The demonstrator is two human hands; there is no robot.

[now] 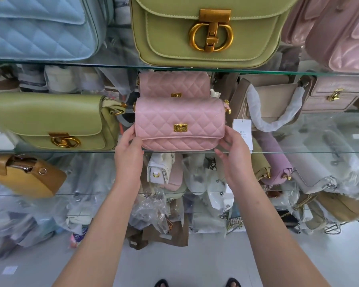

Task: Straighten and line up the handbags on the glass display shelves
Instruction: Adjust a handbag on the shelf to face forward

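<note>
A small pink quilted handbag (pixel 179 124) with a gold clasp stands upright at the front edge of the middle glass shelf (pixel 309 152). My left hand (pixel 129 151) grips its lower left corner and my right hand (pixel 235 154) grips its lower right corner. A second pink quilted bag (pixel 174 83) of the same kind stands directly behind it, partly hidden. To the left on the same shelf sits a green bag (pixel 50 119) with a gold ring clasp. To the right lies a beige bag (pixel 274 100) with a wrapped handle.
The upper shelf (pixel 112 64) carries a blue quilted bag (pixel 39 27), a large green bag (pixel 205 32) and pink bags (pixel 340 34). Lower shelves hold a tan bag (pixel 27 177), a white bag (pixel 160 168), a lilac bag (pixel 276 158) and several plastic-wrapped items. A white price tag (pixel 241 129) hangs by my right hand.
</note>
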